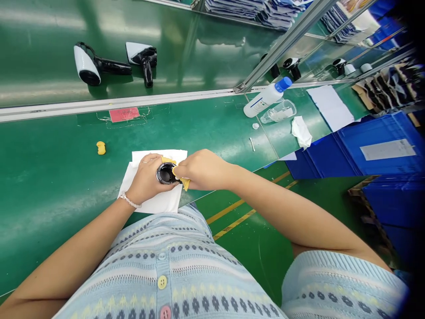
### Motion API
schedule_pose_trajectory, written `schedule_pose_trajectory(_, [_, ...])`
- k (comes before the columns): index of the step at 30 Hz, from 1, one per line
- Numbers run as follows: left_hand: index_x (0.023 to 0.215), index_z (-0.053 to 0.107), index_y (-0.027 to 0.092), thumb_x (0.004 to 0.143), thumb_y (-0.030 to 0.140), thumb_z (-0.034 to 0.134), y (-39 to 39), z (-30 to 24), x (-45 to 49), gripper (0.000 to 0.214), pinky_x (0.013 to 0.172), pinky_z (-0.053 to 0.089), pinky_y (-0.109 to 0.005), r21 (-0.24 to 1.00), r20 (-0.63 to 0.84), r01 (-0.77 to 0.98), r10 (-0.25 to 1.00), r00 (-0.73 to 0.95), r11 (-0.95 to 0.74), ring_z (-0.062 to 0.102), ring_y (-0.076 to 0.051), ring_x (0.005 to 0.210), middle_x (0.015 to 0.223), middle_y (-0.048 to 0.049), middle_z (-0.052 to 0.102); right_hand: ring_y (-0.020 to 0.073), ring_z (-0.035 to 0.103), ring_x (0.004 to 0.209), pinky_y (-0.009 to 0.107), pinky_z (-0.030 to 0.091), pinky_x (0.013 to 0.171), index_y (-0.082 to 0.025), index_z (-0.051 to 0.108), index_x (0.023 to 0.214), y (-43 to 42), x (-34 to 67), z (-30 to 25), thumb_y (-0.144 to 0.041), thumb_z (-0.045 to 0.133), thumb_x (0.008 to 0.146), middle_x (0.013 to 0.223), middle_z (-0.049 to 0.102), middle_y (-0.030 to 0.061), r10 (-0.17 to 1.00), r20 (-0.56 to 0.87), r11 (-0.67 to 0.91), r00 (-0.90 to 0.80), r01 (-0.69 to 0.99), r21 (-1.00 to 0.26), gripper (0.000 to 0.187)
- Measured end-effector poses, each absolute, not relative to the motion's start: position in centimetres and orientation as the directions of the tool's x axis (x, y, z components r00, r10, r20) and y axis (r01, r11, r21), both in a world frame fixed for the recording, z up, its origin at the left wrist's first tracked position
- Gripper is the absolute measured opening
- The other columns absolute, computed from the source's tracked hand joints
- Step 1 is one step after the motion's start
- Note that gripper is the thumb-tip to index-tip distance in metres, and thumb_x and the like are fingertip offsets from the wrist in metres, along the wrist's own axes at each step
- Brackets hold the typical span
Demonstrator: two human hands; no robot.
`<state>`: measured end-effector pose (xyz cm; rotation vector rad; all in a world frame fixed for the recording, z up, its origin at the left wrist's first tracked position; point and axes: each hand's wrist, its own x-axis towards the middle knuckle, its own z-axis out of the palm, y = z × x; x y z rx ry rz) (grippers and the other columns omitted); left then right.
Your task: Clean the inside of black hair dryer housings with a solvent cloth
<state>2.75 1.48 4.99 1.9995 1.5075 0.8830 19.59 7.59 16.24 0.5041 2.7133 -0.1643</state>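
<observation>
My left hand (148, 176) is wrapped around a hollow black cylindrical part (165, 174), whose round open end faces up toward me. Its kind does not show clearly. My right hand (201, 169) is closed at the right side of the part's rim. Yellow coverings, like finger cots, show on fingertips of both hands. A small whitish bit shows by the right fingertips, too small to name. Under the hands lie white paper sheets (169, 204) at the bench's near edge. A loose yellow finger cot (101, 148) lies on the green bench to the left.
Two black-and-white hair dryers (86, 66) (143, 60) lie behind the rail. At right are a blue-capped bottle (264, 101), a clear cup (279, 111), a cotton swab (252, 144), and a crumpled tissue (301, 132). Blue crates (358, 146) stand beyond the bench edge.
</observation>
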Motion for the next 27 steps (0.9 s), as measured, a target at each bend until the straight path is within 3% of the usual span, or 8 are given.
schedule_pose_trajectory(4, [0.092,0.057,0.019,0.065,0.047,0.072,1.7,4.9,3.0,0.042,0.090,0.045,-0.043,0.707,0.233,0.650,0.960,0.156,-0.277,0.055,-0.029,0.100,0.094,-0.0064,0.063,0.0149,0.053,0.065,0.028,0.015,0.050,-0.019,0.060,0.091,8.9,19.9,15.6,-0.030,0.053,0.086,0.077,0.065,0.0014,0.405,-0.286,0.905,-0.869,0.425,-0.009,0.014])
schedule_pose_trajectory(8, [0.088,0.054,0.020,0.064,0.047,0.071,1.7,4.9,2.9,0.040,0.090,0.044,-0.044,0.708,0.214,0.663,0.969,0.127,-0.243,0.055,-0.029,0.099,0.091,-0.0068,0.062,0.0154,0.052,0.064,0.028,0.013,0.051,-0.018,0.061,0.093,9.4,19.4,14.8,-0.024,0.051,0.085,0.079,0.066,0.0035,0.410,-0.204,0.908,-0.889,0.419,-0.002,0.014])
schedule_pose_trajectory(12, [0.091,0.053,0.019,0.063,0.045,0.072,1.6,4.7,2.8,0.043,0.092,0.043,-0.045,0.722,0.214,0.653,0.971,0.104,-0.229,0.054,-0.030,0.102,0.095,-0.0077,0.062,0.0158,0.052,0.068,0.028,0.016,0.053,-0.017,0.060,0.096,8.3,19.1,13.5,-0.024,0.050,0.085,0.081,0.066,0.0040,0.484,-0.109,0.867,-0.868,0.493,-0.072,0.017])
schedule_pose_trajectory(15, [0.088,0.053,0.020,0.060,0.038,0.072,1.7,4.6,2.9,0.038,0.090,0.044,-0.044,0.740,0.198,0.636,0.974,0.107,-0.221,0.055,-0.029,0.099,0.093,-0.0062,0.062,0.0154,0.053,0.070,0.027,0.022,0.056,-0.018,0.060,0.098,6.9,18.7,12.3,-0.022,0.050,0.083,0.080,0.065,0.0033,0.571,-0.027,0.810,-0.820,0.568,-0.147,0.019])
schedule_pose_trajectory(19, [0.087,0.052,0.020,0.056,0.028,0.071,1.8,4.7,2.9,0.037,0.092,0.044,-0.043,0.759,0.172,0.619,0.979,0.109,-0.202,0.055,-0.028,0.100,0.091,-0.0048,0.062,0.0166,0.055,0.070,0.029,0.025,0.058,-0.017,0.061,0.094,5.7,17.8,11.1,-0.017,0.045,0.084,0.078,0.065,0.0042,0.579,0.066,0.813,-0.812,0.570,-0.119,0.018])
schedule_pose_trajectory(23, [0.090,0.053,0.019,0.056,0.028,0.071,1.7,4.8,2.9,0.040,0.092,0.044,-0.045,0.768,0.155,0.615,0.983,0.095,-0.180,0.055,-0.029,0.099,0.095,-0.0073,0.062,0.0178,0.056,0.068,0.030,0.026,0.057,-0.017,0.059,0.085,5.6,17.6,11.2,-0.016,0.047,0.081,0.076,0.064,0.0054,0.643,0.092,0.765,-0.760,0.638,-0.087,0.013])
schedule_pose_trajectory(27, [0.093,0.054,0.019,0.052,0.028,0.074,1.7,4.5,2.9,0.046,0.099,0.040,-0.048,0.784,0.127,0.603,0.989,0.075,-0.146,0.052,-0.031,0.109,0.101,-0.0085,0.062,0.0184,0.058,0.070,0.029,0.029,0.058,-0.016,0.060,0.089,5.2,17.8,11.5,-0.018,0.050,0.078,0.075,0.065,0.0054,0.648,0.061,0.760,-0.759,0.639,-0.123,0.015])
